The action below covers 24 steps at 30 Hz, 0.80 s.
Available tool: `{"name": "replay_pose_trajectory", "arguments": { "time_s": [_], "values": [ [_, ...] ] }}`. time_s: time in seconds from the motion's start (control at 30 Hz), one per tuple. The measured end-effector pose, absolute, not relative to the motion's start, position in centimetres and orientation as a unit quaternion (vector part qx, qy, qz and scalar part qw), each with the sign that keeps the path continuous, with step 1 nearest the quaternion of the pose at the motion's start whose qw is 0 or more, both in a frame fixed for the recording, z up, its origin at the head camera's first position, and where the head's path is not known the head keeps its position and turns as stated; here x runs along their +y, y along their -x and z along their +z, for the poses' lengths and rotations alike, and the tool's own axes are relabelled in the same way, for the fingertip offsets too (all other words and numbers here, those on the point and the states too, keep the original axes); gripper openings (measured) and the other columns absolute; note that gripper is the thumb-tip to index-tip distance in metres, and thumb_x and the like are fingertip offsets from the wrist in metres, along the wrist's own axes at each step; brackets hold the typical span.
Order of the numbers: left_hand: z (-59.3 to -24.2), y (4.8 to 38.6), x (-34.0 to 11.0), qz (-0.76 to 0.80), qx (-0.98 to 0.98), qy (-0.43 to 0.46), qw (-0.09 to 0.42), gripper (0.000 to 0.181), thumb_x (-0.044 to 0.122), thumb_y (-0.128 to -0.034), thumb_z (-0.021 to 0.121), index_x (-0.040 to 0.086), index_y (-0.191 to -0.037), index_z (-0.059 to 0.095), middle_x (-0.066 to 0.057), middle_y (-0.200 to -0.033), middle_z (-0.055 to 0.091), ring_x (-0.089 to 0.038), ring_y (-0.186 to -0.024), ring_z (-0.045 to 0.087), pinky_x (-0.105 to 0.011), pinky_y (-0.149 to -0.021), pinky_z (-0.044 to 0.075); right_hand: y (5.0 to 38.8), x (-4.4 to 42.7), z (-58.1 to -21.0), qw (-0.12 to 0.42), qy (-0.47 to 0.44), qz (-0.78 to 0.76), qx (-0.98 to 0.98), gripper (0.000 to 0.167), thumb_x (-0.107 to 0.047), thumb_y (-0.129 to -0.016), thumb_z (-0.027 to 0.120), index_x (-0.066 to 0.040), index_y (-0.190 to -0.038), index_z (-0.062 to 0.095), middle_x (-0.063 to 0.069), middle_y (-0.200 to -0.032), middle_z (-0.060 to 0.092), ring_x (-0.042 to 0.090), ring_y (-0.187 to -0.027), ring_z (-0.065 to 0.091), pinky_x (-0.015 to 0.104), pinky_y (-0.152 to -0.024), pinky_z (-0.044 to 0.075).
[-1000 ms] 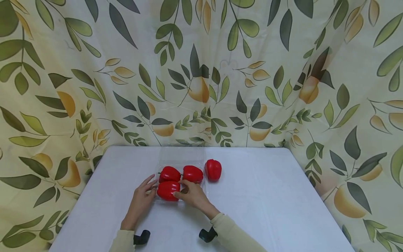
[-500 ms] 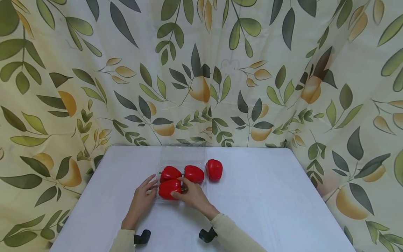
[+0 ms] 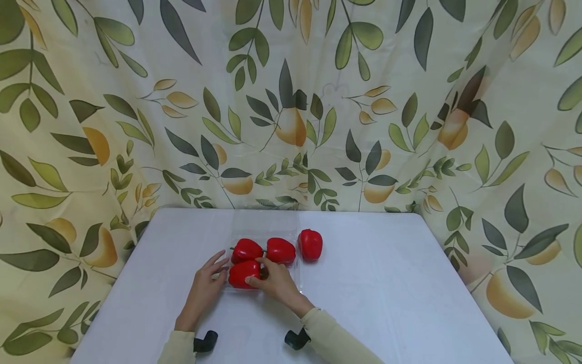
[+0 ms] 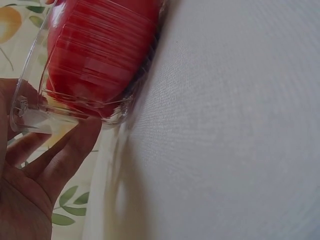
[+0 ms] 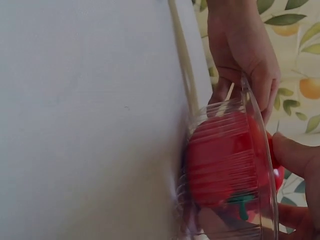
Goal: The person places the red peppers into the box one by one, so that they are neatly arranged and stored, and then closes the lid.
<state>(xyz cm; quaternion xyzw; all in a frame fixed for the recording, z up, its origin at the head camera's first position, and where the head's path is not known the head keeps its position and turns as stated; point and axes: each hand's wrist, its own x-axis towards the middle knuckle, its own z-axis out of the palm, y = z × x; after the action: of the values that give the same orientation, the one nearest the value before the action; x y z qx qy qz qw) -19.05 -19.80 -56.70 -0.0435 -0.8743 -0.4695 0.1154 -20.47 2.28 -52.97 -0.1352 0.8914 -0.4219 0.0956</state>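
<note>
In the head view, a clear plastic container (image 3: 298, 277) with an open lid holds three red bell peppers. My right hand (image 3: 278, 287) grips the front bell pepper (image 3: 242, 275) at its right end, thumb near me and fingers on the far side. Behind it lie the left bell pepper (image 3: 247, 251) and the right bell pepper (image 3: 280, 251). My left hand (image 3: 206, 288) holds the container's left edge. In the left wrist view, the fingers (image 4: 70, 155) press the ribbed wall below the rim. A green stem (image 5: 243, 205) shows through the plastic in the right wrist view.
A further red bell pepper (image 3: 310, 245) stands on the white table (image 3: 373, 283), just right of the container. The clear lid (image 3: 263, 221) lies back towards the table's far edge. A leaf-patterned curtain (image 3: 282, 101) hangs behind and at both sides.
The right hand has kept its grip on the front bell pepper, which has shifted only slightly inside the container. The left hand has stayed at the container's left edge.
</note>
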Motion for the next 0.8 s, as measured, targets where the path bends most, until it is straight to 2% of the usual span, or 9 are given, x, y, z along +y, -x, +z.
{"name": "replay_pose_trajectory", "arguments": {
  "time_s": [0.33, 0.47, 0.7, 0.8],
  "values": [
    [-56.4, 19.2, -19.8, -0.480, -0.870, 0.035, 0.105, 0.035, 0.009, -0.0932, 0.062, 0.009, -0.128, 0.066, -0.005, -0.148, 0.051, -0.026, -0.109, 0.069, -0.032, -0.084, 0.060, 20.4, 2.6, -52.9, 0.093, 0.145, -0.421, 0.890, 0.073, -0.041, -0.078, 0.079, -0.014, -0.140, 0.052, 0.007, -0.125, 0.068, 0.024, -0.106, 0.065, 0.036, -0.079, 0.062],
    [-56.6, 19.2, -19.8, -0.481, -0.869, 0.036, 0.112, 0.035, 0.007, -0.0922, 0.062, 0.006, -0.127, 0.066, -0.007, -0.147, 0.052, -0.027, -0.107, 0.070, -0.031, -0.082, 0.061, 20.4, 2.9, -52.6, 0.096, 0.147, -0.442, 0.880, 0.068, -0.039, -0.078, 0.080, -0.016, -0.137, 0.053, 0.008, -0.125, 0.067, 0.026, -0.108, 0.065, 0.037, -0.079, 0.062],
    [-56.6, 19.3, -19.8, -0.478, -0.869, 0.039, 0.122, 0.034, 0.003, -0.0908, 0.062, 0.003, -0.124, 0.067, -0.010, -0.145, 0.054, -0.029, -0.105, 0.071, -0.031, -0.080, 0.061, 20.3, 3.8, -52.0, 0.102, 0.154, -0.471, 0.863, 0.065, -0.032, -0.081, 0.078, -0.015, -0.139, 0.052, 0.014, -0.136, 0.060, 0.033, -0.117, 0.061, 0.040, -0.081, 0.062],
    [-56.6, 19.3, -19.8, -0.480, -0.867, 0.042, 0.122, 0.034, 0.002, -0.0909, 0.062, 0.002, -0.124, 0.067, -0.010, -0.145, 0.054, -0.028, -0.105, 0.070, -0.030, -0.080, 0.061, 20.1, 4.2, -51.4, 0.096, 0.155, -0.475, 0.861, 0.062, -0.030, -0.083, 0.076, -0.018, -0.138, 0.052, 0.011, -0.136, 0.059, 0.033, -0.119, 0.059, 0.040, -0.083, 0.062]
  ]
}}
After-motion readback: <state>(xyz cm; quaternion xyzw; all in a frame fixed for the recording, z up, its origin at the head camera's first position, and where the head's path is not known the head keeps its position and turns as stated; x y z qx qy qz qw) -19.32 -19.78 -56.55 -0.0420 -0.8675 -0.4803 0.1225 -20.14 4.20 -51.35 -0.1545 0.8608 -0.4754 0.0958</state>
